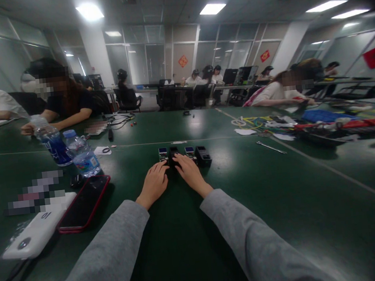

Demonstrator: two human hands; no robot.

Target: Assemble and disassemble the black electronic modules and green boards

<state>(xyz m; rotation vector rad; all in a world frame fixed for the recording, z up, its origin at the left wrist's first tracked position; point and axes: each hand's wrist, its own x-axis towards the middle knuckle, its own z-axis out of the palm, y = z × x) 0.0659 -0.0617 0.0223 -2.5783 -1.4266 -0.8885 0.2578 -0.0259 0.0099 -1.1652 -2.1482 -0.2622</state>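
Note:
A row of small electronic modules stands on the green table. At its left end is a module with a small screen (162, 151), and beside it a black housing (174, 150). Farther right come a second module with a screen (189, 150) and another black housing (204, 155). My left hand (154, 183) lies at the front of the left screen module, its fingers stretched over the lower part. My right hand (191, 172) reaches over the row, fingertips resting on the left black housing and partly covering the second screen module. Neither hand visibly grips anything.
Left of me lie a red-edged phone (85, 205), a white device (40, 227) with a cable, and two water bottles (83, 153). To the right are a wrench (271, 147), tangled cables (255, 122) and red-and-blue bundled items. Other people sit around the tables.

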